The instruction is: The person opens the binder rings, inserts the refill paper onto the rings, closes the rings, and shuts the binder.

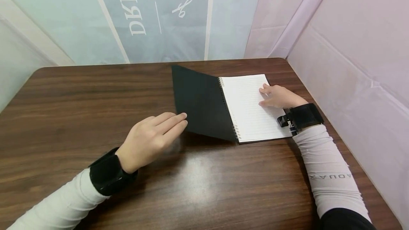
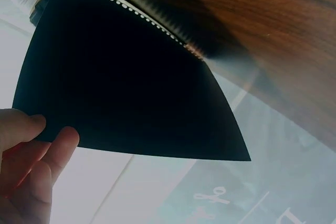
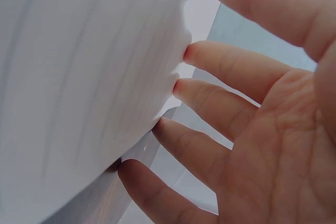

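A spiral notebook lies on the wooden table with its black cover (image 1: 201, 102) swung out to the left, partly raised. Its white lined page (image 1: 250, 109) faces up. My left hand (image 1: 154, 139) pinches the cover near its lower outer corner; in the left wrist view the fingers (image 2: 63, 145) are at that corner, and the dark cover (image 2: 121, 82) hangs from the white coil (image 2: 136, 11). Over the page's right edge, my right hand (image 1: 279, 97) spreads its fingers. Their tips touch the lined paper (image 3: 89, 77) in the right wrist view.
The brown table (image 1: 96, 95) ends at a pale blue printed backdrop (image 1: 166, 20) behind and a pinkish wall sheet (image 1: 361, 56) on the right. Black bands with small cameras sit on both wrists, over white sleeves (image 1: 332, 173).
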